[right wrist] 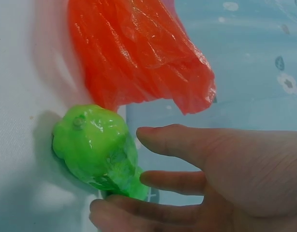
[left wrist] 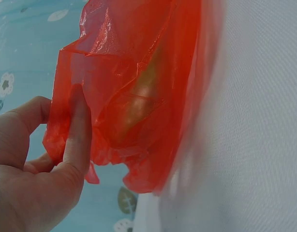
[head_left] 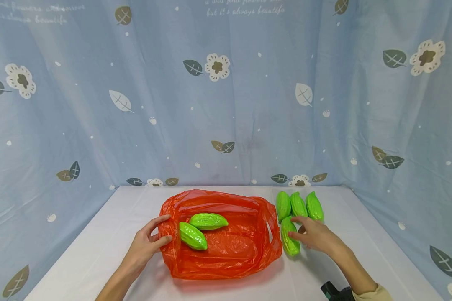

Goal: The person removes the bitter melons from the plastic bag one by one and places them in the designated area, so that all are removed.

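Observation:
A red plastic bag (head_left: 226,261) lies spread on the table with its mouth facing up. Two glossy green bitter melons (head_left: 209,221) rest inside, toward its left end. My left hand (head_left: 147,240) pinches the bag's left rim; in the left wrist view, the thumb (left wrist: 80,130) is on one side of the film and fingers are on the other. To the right of the bag, my right hand (head_left: 316,236) reaches over a single bitter melon (head_left: 289,240). In the right wrist view, the fingers are extended and spread around that bitter melon (right wrist: 97,145), with the thumb tip close beside it.
Three more bitter melons (head_left: 298,205) lie in a row behind the right hand. The white table (head_left: 86,255) is enclosed at the back and sides by a blue patterned curtain (head_left: 165,104). A dark device (head_left: 335,291) sits at the right wrist.

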A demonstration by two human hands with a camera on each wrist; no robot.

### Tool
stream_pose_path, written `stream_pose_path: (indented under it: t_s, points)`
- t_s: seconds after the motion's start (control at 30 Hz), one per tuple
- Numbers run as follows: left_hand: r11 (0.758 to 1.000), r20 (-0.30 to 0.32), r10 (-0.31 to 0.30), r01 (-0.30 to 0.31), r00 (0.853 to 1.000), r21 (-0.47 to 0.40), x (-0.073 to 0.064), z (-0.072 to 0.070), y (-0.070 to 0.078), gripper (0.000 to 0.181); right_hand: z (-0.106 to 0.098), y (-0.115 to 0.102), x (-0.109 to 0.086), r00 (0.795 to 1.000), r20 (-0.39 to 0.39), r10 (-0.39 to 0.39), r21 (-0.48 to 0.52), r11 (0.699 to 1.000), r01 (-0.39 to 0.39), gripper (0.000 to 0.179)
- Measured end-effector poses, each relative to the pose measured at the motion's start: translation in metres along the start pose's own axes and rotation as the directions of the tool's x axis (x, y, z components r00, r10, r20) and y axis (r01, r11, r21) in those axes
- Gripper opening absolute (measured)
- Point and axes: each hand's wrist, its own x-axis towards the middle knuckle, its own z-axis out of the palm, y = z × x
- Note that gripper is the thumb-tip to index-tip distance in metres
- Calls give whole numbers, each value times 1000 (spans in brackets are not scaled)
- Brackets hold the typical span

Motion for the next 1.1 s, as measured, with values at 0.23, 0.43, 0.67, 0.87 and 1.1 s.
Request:
stream_pose_path:
  t_s: [0.23,0.43,0.67,0.87,1.1]
  points:
    - [1000,-5,-5,5,1000,12,1,0,1,61,-1,-1,3,998,-54,-25,-114,993,19,54]
    - [1000,0,-5,5,1000,18,2,-1,2,61,-4,-3,3,991,-95,-96,-135,987,83,52]
    - [1000,9,-8,8,1000,11,1,-3,2,61,-6,-7,-1,977,-112,-182,-144,976,165,51]
    - [1000,7,-10,10,1000,14,1,-3,5,61,-10,-13,-4,967,-123,-225,-146,968,206,49]
    - [1000,6,-17,17,1000,5,1,-3,4,62,-15,-23,-5,961,-130,-244,-139,964,226,48]
